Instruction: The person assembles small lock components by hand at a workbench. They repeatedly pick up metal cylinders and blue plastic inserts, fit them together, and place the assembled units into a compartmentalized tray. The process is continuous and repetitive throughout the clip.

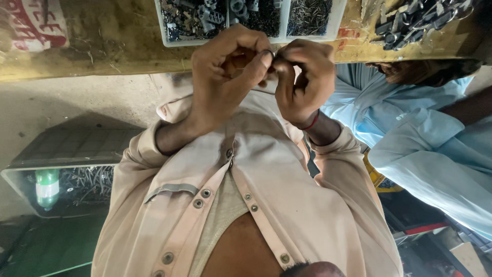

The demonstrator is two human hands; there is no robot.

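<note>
Left hand: fingers curled, pinching a small metal ring just below the parts tray.
Right hand: curled, fingertips meeting the ring.
Hidden: the ring is mostly covered by the fingers.

Tight spot at the table edge

The two hands are bunched together just below the white parts tray, so there is little room above them. A co-worker in a blue shirt blocks one side. The other side, over the grey floor, is open.
</note>
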